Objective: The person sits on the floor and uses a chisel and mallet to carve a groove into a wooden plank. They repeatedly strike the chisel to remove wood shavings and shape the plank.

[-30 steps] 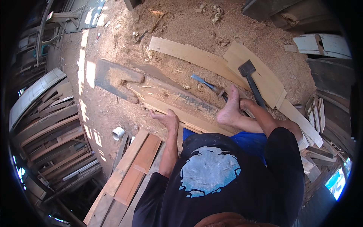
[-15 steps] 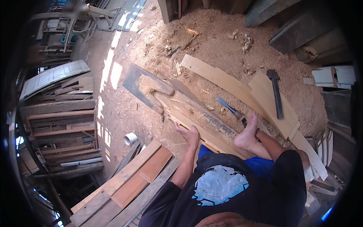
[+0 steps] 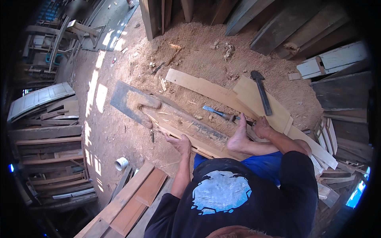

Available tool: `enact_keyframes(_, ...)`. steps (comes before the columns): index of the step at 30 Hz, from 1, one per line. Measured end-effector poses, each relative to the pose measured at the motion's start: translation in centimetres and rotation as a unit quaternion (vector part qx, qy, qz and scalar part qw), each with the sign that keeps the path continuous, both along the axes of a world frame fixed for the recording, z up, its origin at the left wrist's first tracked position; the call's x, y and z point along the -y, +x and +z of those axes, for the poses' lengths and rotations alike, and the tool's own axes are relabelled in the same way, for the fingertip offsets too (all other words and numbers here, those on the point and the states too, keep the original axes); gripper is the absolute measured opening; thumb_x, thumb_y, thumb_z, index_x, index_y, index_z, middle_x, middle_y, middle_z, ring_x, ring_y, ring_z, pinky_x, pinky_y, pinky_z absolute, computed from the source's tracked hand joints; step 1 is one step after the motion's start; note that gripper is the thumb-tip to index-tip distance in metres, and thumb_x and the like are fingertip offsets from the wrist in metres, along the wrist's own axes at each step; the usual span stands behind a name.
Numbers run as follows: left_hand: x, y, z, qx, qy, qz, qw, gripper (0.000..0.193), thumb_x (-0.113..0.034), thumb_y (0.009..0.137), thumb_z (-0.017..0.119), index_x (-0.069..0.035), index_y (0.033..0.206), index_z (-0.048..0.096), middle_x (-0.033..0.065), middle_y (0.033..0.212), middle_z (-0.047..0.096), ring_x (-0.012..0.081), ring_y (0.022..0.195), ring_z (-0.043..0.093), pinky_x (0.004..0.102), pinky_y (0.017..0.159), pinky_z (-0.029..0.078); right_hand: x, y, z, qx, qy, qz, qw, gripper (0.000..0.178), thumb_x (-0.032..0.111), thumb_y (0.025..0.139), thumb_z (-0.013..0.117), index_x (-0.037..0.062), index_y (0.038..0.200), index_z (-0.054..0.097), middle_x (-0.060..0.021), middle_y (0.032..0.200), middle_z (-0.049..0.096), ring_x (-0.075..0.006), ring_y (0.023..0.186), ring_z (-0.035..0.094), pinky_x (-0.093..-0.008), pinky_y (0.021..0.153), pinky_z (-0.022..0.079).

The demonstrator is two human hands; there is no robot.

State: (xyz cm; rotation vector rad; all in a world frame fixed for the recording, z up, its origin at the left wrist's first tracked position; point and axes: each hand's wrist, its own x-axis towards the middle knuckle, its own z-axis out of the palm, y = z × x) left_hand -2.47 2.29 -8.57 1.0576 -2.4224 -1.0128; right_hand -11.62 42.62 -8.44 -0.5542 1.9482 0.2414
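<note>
1. The left hand (image 3: 180,143) was laid flat, fingers spread and clamped on nothing, on the near edge of a long carved wooden beam (image 3: 178,119).
2. The right hand (image 3: 262,127) was curled loosely just past the bare foot (image 3: 241,139); whether anything was gripped in it could not be told.
3. The foot was pressed onto the right end of the beam, with the toes pointed away from the body.
4. The beam was laid slantwise on the sawdust floor (image 3: 206,59), its shaped, hooked end turned up-left and fresh pale cuts seen along its near side.
5. A chisel with a blue handle (image 3: 218,113) was seen lying on the beam, just beside the toes and near the right hand.
6. A dark hammer-like tool (image 3: 261,91) was rested on a pale plank (image 3: 258,103) beyond the right hand, apart from it.
7. A second pale plank (image 3: 202,87) was stretched behind the beam.
8. A small white cup (image 3: 121,163) was stood on the ground to the left, well apart from the left hand.
9. Reddish boards (image 3: 135,194) were piled beside the left elbow.
</note>
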Motion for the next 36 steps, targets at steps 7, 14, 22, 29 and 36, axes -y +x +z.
enact_keyframes(7, 0.9, 0.5, -0.6, 0.062, -0.018, -0.019, 0.998, 0.092, -0.011, 0.081, 0.063, 0.008, 0.152, 0.008, 0.0384, 0.154, 0.021, 0.0504, 0.147, 0.022, 0.055, 0.122, 0.019, -0.2, -7.4, 12.8, -0.092, 0.04, -0.111, 0.989, 0.026, 0.012, 0.086, 0.06, 0.0115, 0.105, 0.078, -0.0144, 0.117, 0.073, -0.0291, 0.109, 0.07, -0.0426, 0.091, 0.053)
enact_keyframes(14, -1.8, -5.8, 8.6, 0.059, -0.224, -0.305, 0.924, 0.095, -0.031, 0.078, 0.081, -0.001, 0.151, 0.029, 0.0343, 0.158, 0.016, 0.0473, 0.149, 0.016, 0.0576, 0.12, 0.015, 0.0, -6.9, 17.2, -0.257, -0.263, -0.269, 0.89, 0.027, 0.018, 0.081, 0.062, 0.0091, 0.106, 0.056, -0.0168, 0.087, 0.067, -0.0394, 0.09, 0.065, -0.0499, 0.079, 0.048)
enact_keyframes(22, -8.9, -10.1, 16.9, 0.301, -0.063, -0.584, 0.751, 0.067, -0.017, 0.081, 0.075, -0.017, 0.142, 0.049, 0.0287, 0.104, 0.069, 0.0475, 0.097, 0.068, 0.0545, 0.082, 0.054, 8.1, -5.9, 18.7, 0.095, -0.526, -0.272, 0.8, 0.035, 0.026, 0.088, 0.062, 0.0071, 0.116, 0.054, -0.0121, 0.09, 0.064, -0.0291, 0.087, 0.063, -0.0394, 0.079, 0.049)
enact_keyframes(29, 1.3, 0.1, 10.7, 0.212, -0.094, -0.274, 0.933, 0.061, -0.021, 0.085, 0.072, -0.016, 0.143, 0.05, 0.0276, 0.083, 0.069, 0.049, 0.079, 0.068, 0.0546, 0.069, 0.055, -2.7, -7.4, 2.3, -0.308, -0.071, -0.501, 0.806, 0.06, 0.033, 0.093, 0.061, 0.0078, 0.144, 0.044, -0.0225, 0.136, 0.059, -0.0335, 0.124, 0.059, -0.0464, 0.107, 0.045)
enact_keyframes(36, 3.8, 5.3, 9.0, 0.238, -0.023, -0.172, 0.956, 0.065, -0.024, 0.089, 0.072, -0.001, 0.144, 0.047, 0.0313, 0.111, 0.068, 0.046, 0.104, 0.067, 0.0478, 0.09, 0.053, -7.7, -4.5, -8.9, -0.178, 0.006, -0.607, 0.774, 0.079, 0.029, 0.08, 0.075, -0.0031, 0.144, 0.041, -0.0293, 0.142, 0.054, -0.0434, 0.136, 0.05, -0.0479, 0.113, 0.042)
